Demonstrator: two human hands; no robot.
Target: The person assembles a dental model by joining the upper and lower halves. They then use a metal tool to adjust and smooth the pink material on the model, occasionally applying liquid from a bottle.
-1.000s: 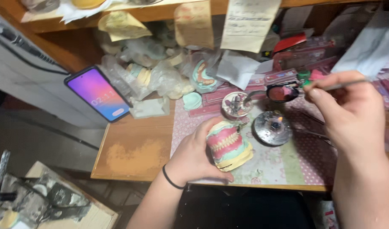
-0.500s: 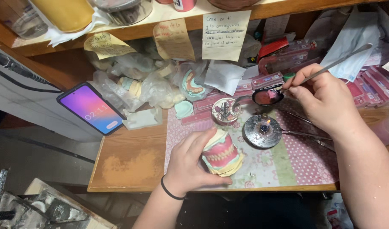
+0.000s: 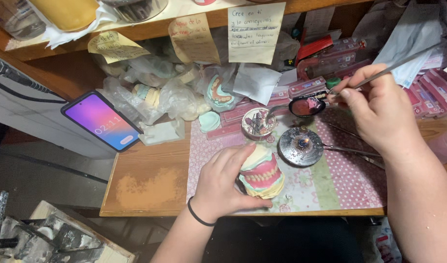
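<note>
My left hand [image 3: 223, 182] wraps around a dental model [image 3: 262, 173] with pink wax gums and pale plaster, resting on the patterned mat [image 3: 330, 185] near the table's front edge. My right hand [image 3: 379, 109] pinches a thin metal tool [image 3: 404, 61], its tip at a small black spoon-like dish of pink wax [image 3: 306, 105]. Just below that dish stands a round metal burner [image 3: 300, 145] with a small flame at its middle. A small round bowl of bits [image 3: 257, 122] stands between the two hands.
A lit phone [image 3: 101, 121] leans at the left. Plastic bags with more dental casts [image 3: 184, 97] crowd the back, under paper notes [image 3: 255, 31] on a shelf. Pink boxes [image 3: 330, 53] stack at back right. Metal tools [image 3: 352, 151] lie beside the burner.
The view has drifted a little. My right hand has shifted the metal tool toward the pink wax dish. My left hand keeps its hold on the dental model.
</note>
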